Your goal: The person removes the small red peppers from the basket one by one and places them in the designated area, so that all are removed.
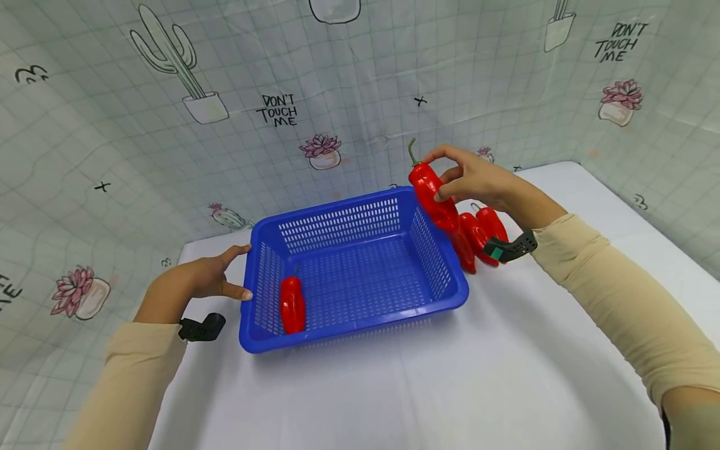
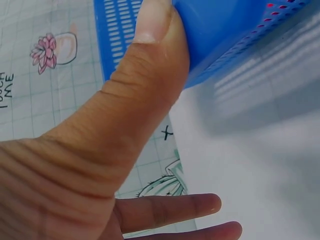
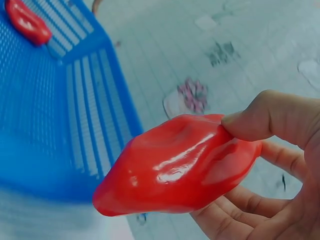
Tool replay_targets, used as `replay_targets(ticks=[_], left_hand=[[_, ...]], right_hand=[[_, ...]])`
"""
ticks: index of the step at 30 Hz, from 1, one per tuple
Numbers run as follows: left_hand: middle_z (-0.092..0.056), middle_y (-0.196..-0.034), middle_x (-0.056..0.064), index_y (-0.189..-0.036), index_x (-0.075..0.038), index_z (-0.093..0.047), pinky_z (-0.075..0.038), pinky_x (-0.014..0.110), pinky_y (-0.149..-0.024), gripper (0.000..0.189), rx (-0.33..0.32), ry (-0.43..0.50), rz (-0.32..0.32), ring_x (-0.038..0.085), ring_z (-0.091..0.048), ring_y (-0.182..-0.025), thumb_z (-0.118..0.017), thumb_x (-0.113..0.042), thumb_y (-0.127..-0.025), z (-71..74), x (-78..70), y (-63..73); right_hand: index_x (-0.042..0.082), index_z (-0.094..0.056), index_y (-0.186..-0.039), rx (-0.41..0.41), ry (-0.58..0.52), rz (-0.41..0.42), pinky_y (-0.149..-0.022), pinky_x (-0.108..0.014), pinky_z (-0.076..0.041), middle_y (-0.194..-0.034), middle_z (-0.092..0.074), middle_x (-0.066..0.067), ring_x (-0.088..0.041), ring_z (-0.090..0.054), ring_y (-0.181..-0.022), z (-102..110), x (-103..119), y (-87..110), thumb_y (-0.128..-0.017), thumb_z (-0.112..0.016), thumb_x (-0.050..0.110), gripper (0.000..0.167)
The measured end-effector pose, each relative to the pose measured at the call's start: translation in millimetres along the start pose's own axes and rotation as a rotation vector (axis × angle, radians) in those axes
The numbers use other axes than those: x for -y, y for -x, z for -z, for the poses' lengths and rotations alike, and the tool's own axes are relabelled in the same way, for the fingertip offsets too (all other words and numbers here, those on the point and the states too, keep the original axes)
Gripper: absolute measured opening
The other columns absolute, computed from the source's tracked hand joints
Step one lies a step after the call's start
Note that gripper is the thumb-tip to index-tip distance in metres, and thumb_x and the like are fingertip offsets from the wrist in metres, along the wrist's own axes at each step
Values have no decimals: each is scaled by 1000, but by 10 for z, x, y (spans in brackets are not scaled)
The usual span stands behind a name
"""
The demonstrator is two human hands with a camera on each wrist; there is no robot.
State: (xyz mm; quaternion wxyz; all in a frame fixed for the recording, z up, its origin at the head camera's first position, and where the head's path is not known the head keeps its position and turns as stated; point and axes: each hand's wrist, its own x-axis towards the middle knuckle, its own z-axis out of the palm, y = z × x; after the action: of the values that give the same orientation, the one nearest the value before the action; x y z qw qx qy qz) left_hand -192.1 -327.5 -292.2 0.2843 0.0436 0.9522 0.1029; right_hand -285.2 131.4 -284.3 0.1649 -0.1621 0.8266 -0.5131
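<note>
Your left hand (image 1: 205,278) grasps nothing, its thumb and a fingertip merely touching the basket's (image 1: 360,325) left rim, so a knock could slide it on the worktop (image 1: 371,394). One pepper (image 1: 292,306) lies inside at the left; near the right rim, the held pepper (image 1: 430,190), pinched in your right hand (image 1: 472,178), could slip on its glossy skin, or its tip could catch the rim or nudge the loose peppers (image 1: 478,239) outside.
</note>
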Motion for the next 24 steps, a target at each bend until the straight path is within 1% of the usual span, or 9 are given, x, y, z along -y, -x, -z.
replay_targets(ticks=[5,6,10,13,17,21,24], left_hand=[[-45,-134,43,-155,-5,-4,-45,69,-93,115,-3,4,-2,60,-50,-119,-77,-50,-78,-8,3,0],[-45,-135,43,-155,-5,-4,-45,69,-93,115,-3,6,-2,60,-50,-119,-77,-51,-78,-9,1,-3],[-44,-136,43,-155,-5,-3,-44,69,-94,115,1,9,-5,60,-50,-120,-76,-51,-79,-19,-1,-15],[-44,-137,42,-155,-5,-3,-44,69,-94,116,-1,-3,-5,60,-49,-121,-76,-52,-78,-19,1,-16],[-43,-138,42,-155,-6,-4,-44,70,-94,116,-3,-13,-1,60,-47,-122,-77,-52,-78,-5,1,-8],[-39,-141,42,-155,-6,-4,-43,71,-95,115,1,-12,4,61,-45,-123,-77,-50,-78,1,6,-3],[-35,-143,42,-155,-6,-5,-43,70,-95,115,-6,-24,10,62,-42,-125,-77,-50,-78,1,-1,-7]], right_hand=[[17,-34,-143,-46,-2,-22,-82,-38,-60,-106,-66,-15,-24,-68,-92,185,-208,77,-90,-64,2,63],[17,-34,-143,-57,-6,-25,-82,-38,-60,-106,-65,-16,-24,-68,-92,223,-261,97,-90,-63,2,63],[13,-30,-145,-91,26,-58,-84,-40,-60,-117,-60,-21,-24,-66,-95,355,-520,203,-88,-64,3,66],[11,-26,-147,-108,63,-100,-86,-40,-59,-128,-54,-24,-23,-64,-99,442,-733,277,-90,-64,6,68],[8,-23,-148,-136,85,-142,-86,-40,-59,-133,-50,-29,-22,-64,-99,550,-960,340,-92,-61,10,68],[6,-18,-149,-164,85,-190,-89,-43,-58,-139,-43,-33,-27,-61,-103,625,-1090,355,-94,-61,12,70],[4,-14,-150,-179,69,-242,-93,-46,-55,-142,-36,-33,-36,-57,-109,655,-1154,359,-95,-60,12,72]])
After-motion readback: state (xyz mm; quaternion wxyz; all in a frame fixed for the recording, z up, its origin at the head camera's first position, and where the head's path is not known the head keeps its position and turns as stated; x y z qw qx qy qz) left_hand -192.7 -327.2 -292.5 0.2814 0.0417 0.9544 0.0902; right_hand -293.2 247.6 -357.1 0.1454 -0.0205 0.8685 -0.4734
